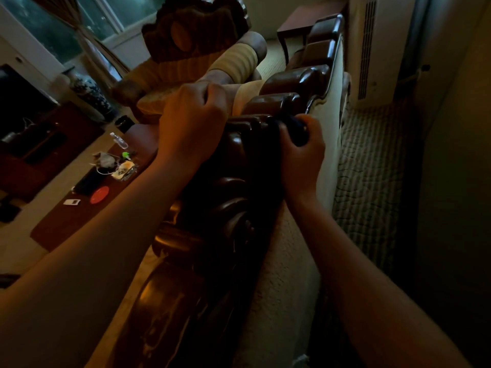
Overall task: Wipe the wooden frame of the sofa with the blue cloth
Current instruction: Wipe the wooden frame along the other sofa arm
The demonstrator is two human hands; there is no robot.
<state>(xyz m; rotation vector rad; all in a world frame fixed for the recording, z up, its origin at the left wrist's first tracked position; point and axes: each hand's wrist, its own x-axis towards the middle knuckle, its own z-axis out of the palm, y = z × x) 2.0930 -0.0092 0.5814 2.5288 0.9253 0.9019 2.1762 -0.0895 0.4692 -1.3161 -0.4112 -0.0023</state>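
The sofa's carved dark wooden frame (pixel 228 208) runs from the bottom centre up to the top right, its top rail made of glossy rounded lobes. My right hand (pixel 301 155) grips a bunched dark blue cloth (pixel 295 126) and holds it against the top of the rail. Only a small part of the cloth shows above my fingers. My left hand (pixel 191 128) rests on the rail just left of it, fingers curled over the wood. The room is dim.
A cream upholstered sofa back (pixel 287 274) lies right of the rail, with patterned carpet (pixel 369 166) beyond. A long low table (pixel 79 208) at left carries a red coaster, a bottle and small clutter. A carved armchair (pixel 196 35) and a tall white unit (pixel 372 49) stand farther back.
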